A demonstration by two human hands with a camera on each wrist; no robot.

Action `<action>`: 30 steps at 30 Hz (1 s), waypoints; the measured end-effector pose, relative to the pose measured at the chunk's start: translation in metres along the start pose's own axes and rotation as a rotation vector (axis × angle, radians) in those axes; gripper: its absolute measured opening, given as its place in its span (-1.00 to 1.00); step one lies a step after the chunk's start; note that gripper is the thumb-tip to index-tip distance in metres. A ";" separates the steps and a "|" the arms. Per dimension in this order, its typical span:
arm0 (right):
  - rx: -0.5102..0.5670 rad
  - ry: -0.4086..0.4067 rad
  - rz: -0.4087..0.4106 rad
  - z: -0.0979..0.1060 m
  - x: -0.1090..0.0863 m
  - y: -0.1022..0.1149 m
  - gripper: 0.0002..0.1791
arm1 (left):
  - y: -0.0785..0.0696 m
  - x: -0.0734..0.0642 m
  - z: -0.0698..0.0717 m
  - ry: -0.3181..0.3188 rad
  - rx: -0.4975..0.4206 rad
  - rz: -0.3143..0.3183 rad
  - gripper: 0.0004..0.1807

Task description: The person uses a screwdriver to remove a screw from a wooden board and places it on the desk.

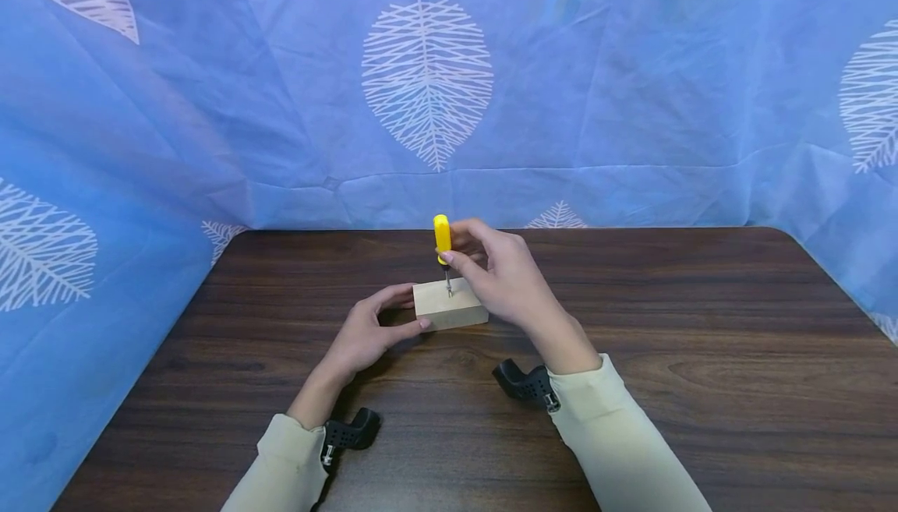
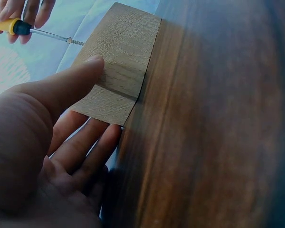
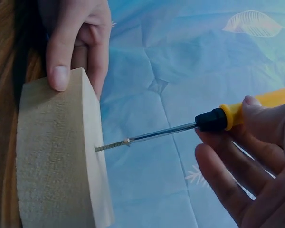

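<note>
One block (image 1: pixel 452 316), one screwdriver (image 1: pixel 442 238), one screw (image 3: pixel 113 145). My left hand (image 1: pixel 361 333) pinches the block's left end between thumb and fingers; my right hand (image 1: pixel 512 274) pinches the screwdriver's yellow handle. The screw stands in the block's top face, thread exposed, head at the screwdriver tip. The block sits on the table (image 1: pixel 701 325), well inside both side edges.
</note>
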State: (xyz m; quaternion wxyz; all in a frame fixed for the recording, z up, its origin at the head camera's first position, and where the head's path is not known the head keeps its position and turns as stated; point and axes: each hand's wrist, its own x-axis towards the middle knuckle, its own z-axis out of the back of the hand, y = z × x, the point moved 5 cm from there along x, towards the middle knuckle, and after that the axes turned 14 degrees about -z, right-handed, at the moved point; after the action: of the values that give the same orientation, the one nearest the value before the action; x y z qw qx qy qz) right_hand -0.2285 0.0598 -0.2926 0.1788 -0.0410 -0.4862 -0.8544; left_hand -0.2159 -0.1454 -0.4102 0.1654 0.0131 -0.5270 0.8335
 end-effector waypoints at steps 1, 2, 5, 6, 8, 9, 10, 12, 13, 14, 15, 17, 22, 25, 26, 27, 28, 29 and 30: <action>-0.006 0.015 -0.001 -0.002 0.001 0.000 -0.69 | 0.000 0.000 0.000 0.001 0.000 -0.001 -0.30; -0.012 0.027 -0.005 -0.003 0.001 0.000 -0.68 | 0.000 0.000 0.000 0.002 -0.002 -0.001 -0.30; -0.014 0.066 -0.025 -0.007 0.003 0.000 -0.68 | 0.001 0.000 -0.002 0.004 -0.005 -0.003 -0.30; -0.011 0.077 -0.034 -0.008 0.004 -0.001 -0.68 | 0.002 0.000 -0.002 0.003 -0.006 -0.003 -0.30; 0.003 0.089 -0.049 -0.009 0.005 -0.001 -0.68 | 0.002 -0.001 -0.002 0.002 -0.005 -0.004 -0.30; 0.012 0.089 -0.059 -0.009 0.005 -0.001 -0.69 | 0.002 0.000 -0.002 0.001 -0.003 -0.006 -0.30; 0.022 0.087 -0.072 -0.009 0.005 -0.002 -0.69 | 0.002 -0.001 -0.003 0.001 -0.001 -0.007 -0.30; 0.038 0.076 -0.090 -0.008 0.005 -0.003 -0.70 | 0.002 -0.001 -0.003 0.001 0.001 -0.008 -0.31; 0.042 0.068 -0.096 -0.008 0.005 -0.003 -0.70 | 0.002 -0.001 -0.003 0.002 0.001 -0.007 -0.31; 0.040 0.057 -0.101 -0.008 0.004 -0.003 -0.71 | 0.002 -0.001 -0.003 0.002 0.002 -0.006 -0.30; 0.032 0.046 -0.102 -0.008 0.004 -0.003 -0.71 | 0.002 -0.001 -0.003 0.003 0.001 -0.005 -0.30; 0.012 0.024 -0.096 -0.007 0.003 -0.002 -0.70 | 0.002 -0.001 -0.003 0.004 0.001 -0.001 -0.30; -0.025 -0.013 -0.076 -0.007 0.002 -0.001 -0.70 | 0.002 -0.002 -0.003 0.007 -0.006 -0.001 -0.29; -0.030 -0.025 -0.069 -0.006 0.001 0.000 -0.71 | 0.002 -0.002 -0.002 0.011 -0.010 -0.001 -0.29; -0.031 -0.028 -0.068 -0.006 0.001 0.000 -0.72 | 0.002 -0.002 -0.002 0.011 -0.008 -0.001 -0.29; -0.032 -0.034 -0.068 -0.006 0.001 0.000 -0.73 | 0.002 -0.002 -0.002 0.012 -0.006 -0.001 -0.28; -0.033 -0.040 -0.069 -0.006 0.001 0.000 -0.73 | 0.002 -0.001 -0.001 0.014 -0.003 -0.002 -0.28; -0.035 -0.048 -0.070 -0.006 0.001 0.001 -0.73 | 0.002 -0.001 -0.001 0.015 -0.001 -0.003 -0.28; -0.038 -0.056 -0.070 -0.006 0.002 0.000 -0.74 | 0.003 -0.001 -0.001 0.015 0.001 -0.004 -0.28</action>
State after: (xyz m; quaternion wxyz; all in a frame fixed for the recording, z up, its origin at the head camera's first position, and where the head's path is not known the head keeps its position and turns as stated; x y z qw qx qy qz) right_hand -0.2296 0.0536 -0.2952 0.1341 -0.0512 -0.4759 -0.8677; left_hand -0.2155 -0.1460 -0.4130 0.1708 0.0079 -0.5255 0.8334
